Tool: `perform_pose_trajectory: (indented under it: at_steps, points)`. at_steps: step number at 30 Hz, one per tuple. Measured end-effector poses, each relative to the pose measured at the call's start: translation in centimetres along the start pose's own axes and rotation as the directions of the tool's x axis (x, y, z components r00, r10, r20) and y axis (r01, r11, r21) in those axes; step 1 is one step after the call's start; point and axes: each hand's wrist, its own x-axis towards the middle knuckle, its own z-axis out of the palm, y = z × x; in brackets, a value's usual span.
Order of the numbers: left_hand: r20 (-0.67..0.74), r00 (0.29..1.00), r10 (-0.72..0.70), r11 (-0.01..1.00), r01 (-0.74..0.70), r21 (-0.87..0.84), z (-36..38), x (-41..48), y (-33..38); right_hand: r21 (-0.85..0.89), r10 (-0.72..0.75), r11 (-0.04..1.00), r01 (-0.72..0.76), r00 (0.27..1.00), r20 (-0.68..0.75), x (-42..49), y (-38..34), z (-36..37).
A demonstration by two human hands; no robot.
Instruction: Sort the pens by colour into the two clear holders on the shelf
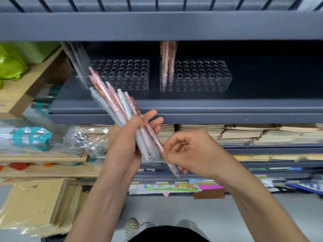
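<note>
A bundle of pink and grey pens (111, 102) is being gripped by the left hand (127, 142) before the shelf (174, 107); the right hand (190, 152) is pinching one pink pen (154, 137) by its lower end. Other pink pens (167, 63) are standing in the right clear holder (201, 75)

Stacked notebooks (244, 132), green bag (12, 64), crumpled plastic (82, 138)

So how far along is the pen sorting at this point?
Early. Done: a few pink pens stand at the left end of the right holder; some pale pens, blurred, lean in the left holder. In hand: the left hand grips a mixed grey-and-pink bundle, the right hand pinches one pink pen in it. Left: that whole bundle; most holes are empty.
</note>
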Motion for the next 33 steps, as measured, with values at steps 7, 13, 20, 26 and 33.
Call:
perform_pose_trajectory:
  at_steps: [7,13,20,26,33]
  points:
    - [-0.075,0.997,0.002,1.000,-0.004,-0.025,-0.3,0.2,0.7,0.235,-0.022,0.970,0.060,0.987,-0.160,0.4,-0.2,-2.9]
    - [-0.098,0.995,-0.005,1.000,0.005,-0.009,-0.5,-0.5,0.5,0.044,-0.189,0.968,0.247,0.832,-0.522,4.5,-2.3,-6.4]
    - [-0.113,0.993,0.011,1.000,-0.010,0.008,-2.1,-0.8,1.0,-0.133,-0.317,0.941,0.312,0.670,-0.672,8.7,-3.8,-6.9]
    - [-0.135,0.991,0.020,1.000,-0.018,0.012,-3.6,-1.3,1.3,-0.498,-0.430,0.858,0.124,0.705,-0.564,10.9,-4.1,-6.4]
    - [-0.149,0.988,0.048,0.999,-0.045,0.021,-4.3,-1.4,1.5,-0.727,-0.437,0.687,-0.024,0.785,-0.439,11.8,-5.5,-6.5]
